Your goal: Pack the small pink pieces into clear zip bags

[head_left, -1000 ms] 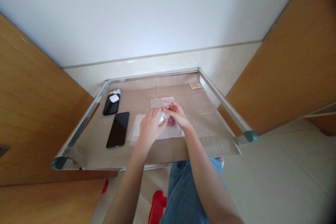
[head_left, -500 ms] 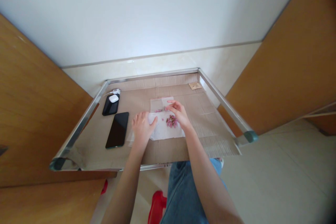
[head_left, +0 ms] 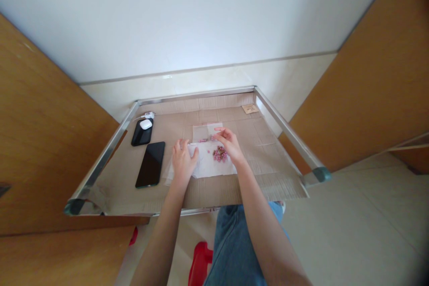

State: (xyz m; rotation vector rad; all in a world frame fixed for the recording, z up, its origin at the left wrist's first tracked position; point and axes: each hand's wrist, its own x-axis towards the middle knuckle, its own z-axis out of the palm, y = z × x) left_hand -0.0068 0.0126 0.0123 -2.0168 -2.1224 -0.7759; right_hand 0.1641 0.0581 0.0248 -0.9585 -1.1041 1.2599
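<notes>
Right hand [head_left: 232,144] was held over the far edge of the white sheet [head_left: 212,170], thumb and forefinger brought close together; whether a bud was pinched between them can't be told. Left hand [head_left: 182,161] was laid over the sheet's left side, fingers spread, thumb set apart. Main pile of pink buds [head_left: 220,154] was left on the sheet, just below the right fingers; a few more buds [head_left: 203,140] were lined up at the near end of the clear bag [head_left: 200,131]. Can't be told whether those were inside it.

Judgement on handling: a light fingertip pinch was called for, since the buds looked small and likely to crush or roll. Sheet was best kept flat under the left palm, without being tugged, so the pile wouldn't be scattered onto the cardboard [head_left: 264,161]. Phone [head_left: 150,165] was placed well clear, left of the left hand.
</notes>
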